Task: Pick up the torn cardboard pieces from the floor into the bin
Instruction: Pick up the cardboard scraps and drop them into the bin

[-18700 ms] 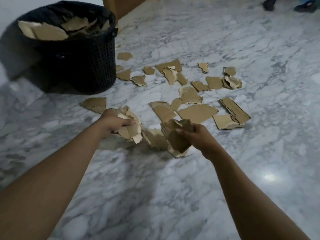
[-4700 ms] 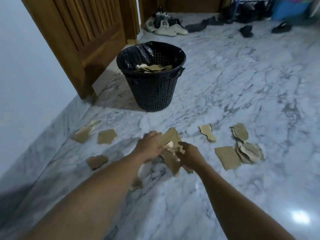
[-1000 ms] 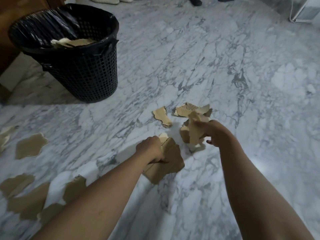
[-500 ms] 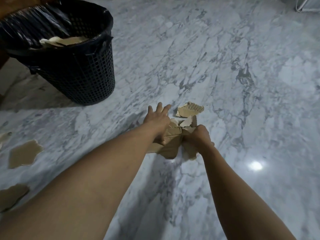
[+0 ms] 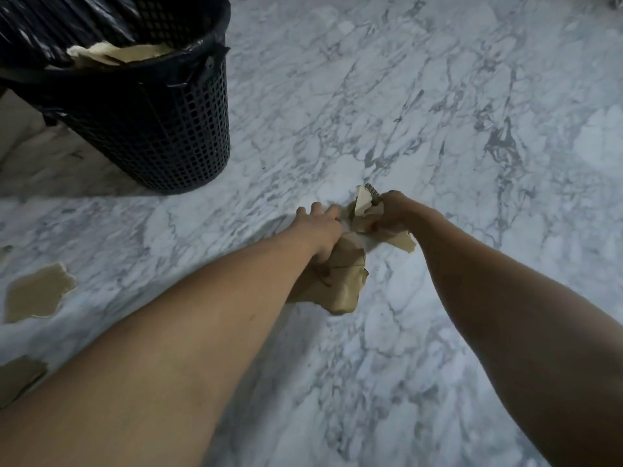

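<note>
My left hand [image 5: 318, 229] grips a bundle of brown torn cardboard pieces [image 5: 340, 284] that hangs below my palm, just above the marble floor. My right hand [image 5: 392, 212] is curled round a smaller clump of cardboard pieces [image 5: 364, 205], one with its corrugated edge sticking up. The two hands are close together, nearly touching. The black mesh bin [image 5: 148, 129] with a black liner stands at the upper left and holds cardboard scraps [image 5: 114, 55].
Loose cardboard pieces lie on the floor at the left: one flat piece [image 5: 37, 293] and another [image 5: 18, 374] at the frame's left edge. White-grey marble floor [image 5: 438, 112] stretches to the right and ahead.
My right hand has lifted the last corrugated piece from the floor into its clump. The view has moved closer to the bin, and my left hand's fingers have curled down onto the bundle.
</note>
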Tool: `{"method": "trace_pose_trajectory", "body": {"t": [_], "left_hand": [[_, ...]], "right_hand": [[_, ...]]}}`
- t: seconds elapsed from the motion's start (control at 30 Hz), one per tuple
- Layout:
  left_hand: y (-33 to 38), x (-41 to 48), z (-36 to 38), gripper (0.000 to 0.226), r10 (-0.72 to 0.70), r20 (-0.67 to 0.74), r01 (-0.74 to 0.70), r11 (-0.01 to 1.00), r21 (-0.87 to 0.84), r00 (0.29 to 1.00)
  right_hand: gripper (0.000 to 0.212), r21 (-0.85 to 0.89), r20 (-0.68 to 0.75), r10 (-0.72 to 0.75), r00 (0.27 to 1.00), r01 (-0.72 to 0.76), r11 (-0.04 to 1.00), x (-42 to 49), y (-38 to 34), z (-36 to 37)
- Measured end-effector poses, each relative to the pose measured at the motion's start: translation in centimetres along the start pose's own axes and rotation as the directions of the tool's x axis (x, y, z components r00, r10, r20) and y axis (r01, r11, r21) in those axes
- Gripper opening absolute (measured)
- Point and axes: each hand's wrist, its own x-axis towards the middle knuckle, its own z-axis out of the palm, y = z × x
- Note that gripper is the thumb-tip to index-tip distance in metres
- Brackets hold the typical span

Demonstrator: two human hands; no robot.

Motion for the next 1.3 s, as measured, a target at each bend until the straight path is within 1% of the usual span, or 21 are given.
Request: {"method": "trace_pose_trajectory", "body": {"t": [0.07, 0.13, 0.17, 0.23, 0.27, 0.33, 0.4, 0.47, 0.6, 0.67, 0.73, 0.8, 0.87, 0.9, 0.97, 1.0, 1.07, 1.1, 1.13, 1.23, 1.3], "left_hand": [[0.1, -0.2, 0.1, 0.036, -0.018, -0.017, 0.018, 1.000, 0.012, 1.000], [0.1, -0.6, 0.1, 0.031, -0.041, -0.043, 0.040, 0.999, -0.026, 0.998], [0.2, -0.8, 0.2, 0.028, -0.051, -0.051, 0.047, 0.996, -0.077, 0.997], [0.3, -1.4, 0.2, 0.043, -0.072, -0.043, 0.063, 0.981, -0.183, 0.996], [0.5, -1.8, 0.1, 0.052, -0.093, -0.030, 0.085, 0.974, -0.208, 0.995], [0.9, -2.7, 0.2, 0.051, -0.142, -0.016, 0.134, 0.960, -0.247, 0.990], [1.3, -4.1, 0.6, 0.047, -0.184, 0.003, 0.177, 0.943, -0.280, 0.983], [1.7, -5.7, 1.1, 0.055, -0.203, 0.005, 0.193, 0.927, -0.321, 0.979], [3.2, -10.2, 2.5, 0.045, -0.213, -0.152, 0.133, 0.899, -0.418, 0.965], [3.7, -12.8, 2.9, 0.036, -0.211, -0.217, 0.112, 0.911, -0.396, 0.953], [2.1, -15.6, 3.0, 0.033, -0.229, -0.228, 0.132, 0.918, -0.375, 0.946], [-2.0, -18.4, 2.7, 0.042, -0.282, -0.173, 0.185, 0.884, -0.430, 0.944], [-7.3, -21.9, 1.9, 0.053, -0.408, -0.093, 0.290, 0.773, -0.564, 0.908], [-10.0, -23.9, 1.9, 0.057, -0.490, -0.052, 0.356, 0.699, -0.620, 0.870], [-14.2, -27.8, 2.4, 0.053, -0.619, 0.020, 0.469, 0.573, -0.672, 0.785], [-16.1, -29.7, 3.4, 0.049, -0.654, 0.072, 0.516, 0.520, -0.681, 0.753], [-18.4, -32.8, 5.9, 0.053, -0.641, 0.236, 0.602, 0.439, -0.667, 0.730], [-18.9, -33.9, 7.3, 0.059, -0.610, 0.316, 0.636, 0.424, -0.645, 0.727], [-19.1, -34.6, 8.5, 0.064, -0.571, 0.372, 0.656, 0.441, -0.613, 0.732], [-18.1, -35.8, 10.9, 0.058, -0.482, 0.459, 0.665, 0.572, -0.480, 0.746], [-17.5, -36.0, 11.7, 0.055, -0.428, 0.521, 0.655, 0.641, -0.400, 0.738]], "right_hand": [[0.085, -0.013, 0.015, 0.043, 0.999, -0.042, 0.999, 0.5, 0.2, -0.2], [0.076, 0.081, -0.025, 0.088, 0.996, -0.086, 0.993, -1.2, -0.1, 0.0], [0.078, 0.131, -0.049, 0.107, 0.993, -0.100, 0.986, -1.9, -0.1, 0.5], [0.089, 0.245, -0.063, 0.121, 0.991, -0.102, 0.964, -2.3, 0.5, 2.2], [0.089, 0.307, -0.074, 0.133, 0.988, -0.104, 0.946, -1.1, 1.5, 3.6], [0.086, 0.387, -0.087, 0.134, 0.987, -0.091, 0.918, -1.9, 2.2, 5.0], [0.080, 0.480, -0.128, 0.152, 0.980, -0.073, 0.874, -5.9, 1.4, 5.3], [0.072, 0.550, -0.142, 0.199, 0.970, -0.090, 0.830, -8.3, 1.1, 6.1], [0.068, 0.646, -0.170, 0.231, 0.958, -0.069, 0.760, -11.6, 0.3, 7.8], [0.068, 0.635, -0.202, 0.241, 0.949, -0.060, 0.771, -12.6, -0.4, 8.4], [0.058, 0.589, -0.249, 0.225, 0.942, -0.038, 0.808, -13.8, -1.6, 8.9], [0.046, 0.536, -0.298, 0.195, 0.934, -0.005, 0.844, -14.9, -3.2, 9.3], [0.044, 0.497, -0.316, 0.151, 0.937, 0.028, 0.867, -15.8, -5.4, 9.5], [0.045, 0.480, -0.322, 0.125, 0.939, 0.048, 0.876, -16.0, -6.5, 9.7], [0.042, 0.469, -0.313, 0.088, 0.946, 0.074, 0.880, -16.5, -8.4, 10.2], [0.042, 0.475, -0.302, 0.073, 0.950, 0.083, 0.876, -17.0, -9.5, 10.5], [0.045, 0.481, -0.274, 0.036, 0.961, 0.105, 0.870, -17.9, -11.2, 11.5], [0.046, 0.473, -0.257, 0.012, 0.966, 0.115, 0.873, -18.2, -12.0, 12.1], [0.047, 0.473, -0.249, 0.004, 0.969, 0.118, 0.873, -18.8, -12.6, 12.6], [0.047, 0.490, -0.232, -0.025, 0.972, 0.139, 0.861, -20.1, -14.4, 13.6], [0.053, 0.499, -0.148, -0.074, 0.986, 0.139, 0.856, -20.8, -15.6, 13.7]]}}
